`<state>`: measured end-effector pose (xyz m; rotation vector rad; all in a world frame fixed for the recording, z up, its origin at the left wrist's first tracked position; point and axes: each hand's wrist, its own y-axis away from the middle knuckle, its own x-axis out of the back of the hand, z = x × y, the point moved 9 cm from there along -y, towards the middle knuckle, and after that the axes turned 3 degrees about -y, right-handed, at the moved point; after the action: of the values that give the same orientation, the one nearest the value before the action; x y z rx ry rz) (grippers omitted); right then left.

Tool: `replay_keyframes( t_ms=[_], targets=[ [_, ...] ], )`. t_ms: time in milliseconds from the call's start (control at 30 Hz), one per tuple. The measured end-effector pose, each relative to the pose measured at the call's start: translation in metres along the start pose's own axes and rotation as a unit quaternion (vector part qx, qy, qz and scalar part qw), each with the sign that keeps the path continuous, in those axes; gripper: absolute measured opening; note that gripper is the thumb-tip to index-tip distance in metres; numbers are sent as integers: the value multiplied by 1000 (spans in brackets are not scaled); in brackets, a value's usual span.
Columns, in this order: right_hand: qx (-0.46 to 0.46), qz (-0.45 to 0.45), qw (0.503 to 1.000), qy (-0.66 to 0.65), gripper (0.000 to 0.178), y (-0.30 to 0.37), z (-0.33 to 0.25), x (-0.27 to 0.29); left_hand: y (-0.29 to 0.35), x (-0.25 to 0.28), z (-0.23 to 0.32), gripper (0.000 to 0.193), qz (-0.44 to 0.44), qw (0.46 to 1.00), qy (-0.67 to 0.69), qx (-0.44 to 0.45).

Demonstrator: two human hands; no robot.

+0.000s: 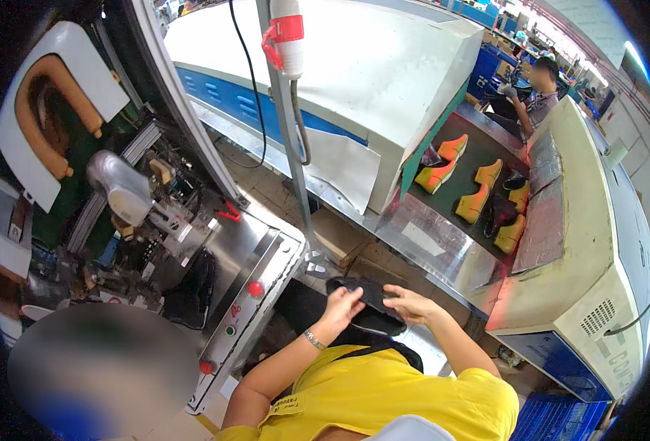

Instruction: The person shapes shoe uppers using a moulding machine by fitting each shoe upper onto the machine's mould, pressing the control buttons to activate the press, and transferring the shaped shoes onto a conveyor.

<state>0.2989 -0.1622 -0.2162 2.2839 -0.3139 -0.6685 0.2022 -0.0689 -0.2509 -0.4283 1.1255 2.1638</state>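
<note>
In front of my body a black shoe part (370,292) hangs between my two hands; whether it is a whole upper is too blurred to tell. My left hand (342,306) pinches its left end with thumb and fingers, below a wrist with a metal band. My right hand (410,303) is closed at its right end. Just beneath my hands lies another dark, rounded shoe-like piece (381,321), partly hidden. To the left, a black shoe (194,291) rests on the machine's metal table (248,246), beside the machine's head.
Red buttons (255,289) line the table's front edge. Ahead, a conveyor (450,187) carries several yellow-orange shoe-shaped pieces (473,203) and dark ones between two pale housings (560,294). A metal post (293,147) stands ahead. One person (538,99) sits beyond; a blurred shape fills the lower left.
</note>
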Motion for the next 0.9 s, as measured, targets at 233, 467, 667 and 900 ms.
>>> replay_keyframes(
  t_ms=[233,467,667,900],
  targets=[
    [48,186,980,46,49,10,-48,145,7,-51,14,35,-125,991,9,45],
    [349,290,890,51,33,-11,-304,300,9,-1,63,27,-31,999,-5,-40],
    [185,650,725,134,55,-38,-311,438,26,29,71,28,28,998,-17,-53],
    [134,500,855,-21,25,-132,-160,397,61,117,66,22,176,981,0,-84]
  ],
)
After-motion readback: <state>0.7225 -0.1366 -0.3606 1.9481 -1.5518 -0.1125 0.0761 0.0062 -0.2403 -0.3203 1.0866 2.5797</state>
